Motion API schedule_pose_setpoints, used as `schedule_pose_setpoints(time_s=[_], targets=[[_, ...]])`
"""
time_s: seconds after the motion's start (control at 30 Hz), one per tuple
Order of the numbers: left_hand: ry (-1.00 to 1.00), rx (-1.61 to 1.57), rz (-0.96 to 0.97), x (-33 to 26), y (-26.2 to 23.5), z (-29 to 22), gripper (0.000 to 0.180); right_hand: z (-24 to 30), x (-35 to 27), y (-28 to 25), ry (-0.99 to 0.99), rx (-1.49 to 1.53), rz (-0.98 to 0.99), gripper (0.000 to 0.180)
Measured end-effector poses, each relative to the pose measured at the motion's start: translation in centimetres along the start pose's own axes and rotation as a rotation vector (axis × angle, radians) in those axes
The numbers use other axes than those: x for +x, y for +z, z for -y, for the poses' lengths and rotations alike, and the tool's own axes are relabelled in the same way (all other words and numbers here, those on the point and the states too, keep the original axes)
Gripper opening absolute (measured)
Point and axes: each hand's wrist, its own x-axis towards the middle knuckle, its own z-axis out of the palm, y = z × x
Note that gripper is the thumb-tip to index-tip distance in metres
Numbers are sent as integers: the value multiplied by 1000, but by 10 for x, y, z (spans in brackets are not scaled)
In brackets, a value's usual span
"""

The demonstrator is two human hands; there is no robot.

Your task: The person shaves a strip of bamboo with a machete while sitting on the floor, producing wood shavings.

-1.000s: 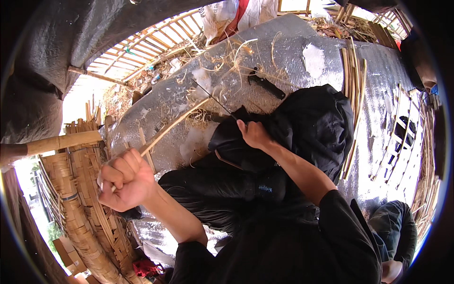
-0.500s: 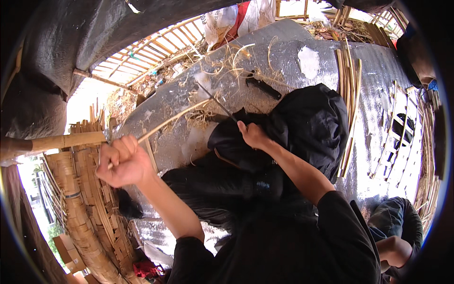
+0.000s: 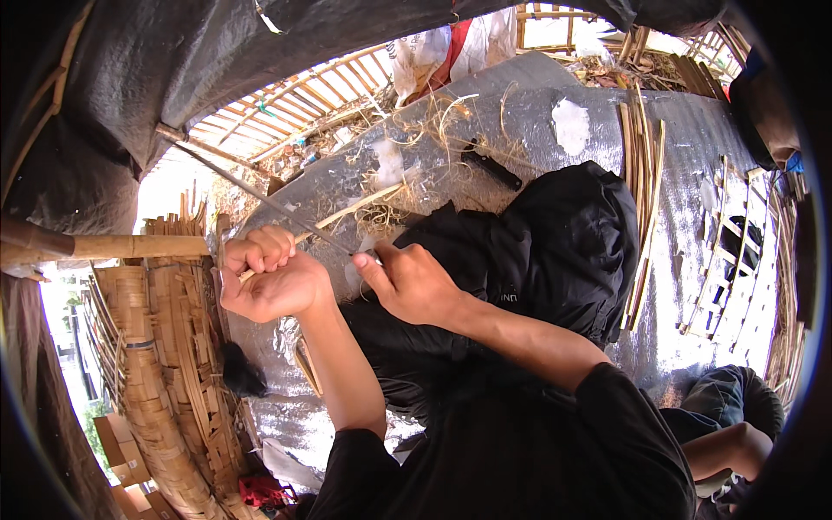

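My left hand (image 3: pixel 273 273) is closed around a thin bamboo strip (image 3: pixel 351 208), which slants up and right past my fist. My right hand (image 3: pixel 412 282) grips a knife (image 3: pixel 260 195), its handle mostly hidden in my fingers. The long narrow blade points up and left, crossing the strip just beyond my left hand; whether the two touch I cannot tell. Pale curled shavings (image 3: pixel 381 212) lie on the silvery sheet (image 3: pixel 598 113) under the strip's far end. Black cloth (image 3: pixel 563 243) covers my lap beside the right hand.
A black sheath-like object (image 3: pixel 492 165) lies ahead on the sheet. Long bamboo strips (image 3: pixel 637 191) are bundled to the right, near a slatted bamboo frame (image 3: pixel 724 251). Woven bamboo rolls (image 3: pixel 143 347) stand at left, below a bamboo pole (image 3: pixel 143 247). Another person's arm (image 3: pixel 732 451) shows lower right.
My right hand has moved left and nearer to me, bringing the knife up to my left hand; the blade now points farther left. My left hand has shifted slightly right with the strip.
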Motion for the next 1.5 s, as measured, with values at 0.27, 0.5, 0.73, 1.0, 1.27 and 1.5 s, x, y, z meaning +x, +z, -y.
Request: schedule_pose_setpoints(time_s=[0.27, 0.5, 0.73, 1.0, 1.27, 1.5], targets=[[-3, 2, -124, 3, -2, -2, 36, -152, -13, 21, 300, -223, -162, 58], [-11, -53, -65, 7, -15, 1, 35, -182, -15, 27, -179, -685, -123, 38], [-22, 0, -129, 11, -20, -5, 35, -157, -17, 39, 312, -346, -134, 62], [3, -80, -228, 39, -69, -43, 34, -220, -27, 18, 609, -283, 16, 66], [-51, -427, -428, 50, -165, -109, 28, -100, 25, -11, 210, 17, 125, 71], [-338, -587, -698, 8, -178, -20, 26, 20, 76, -47, 33, 733, -169, 38]])
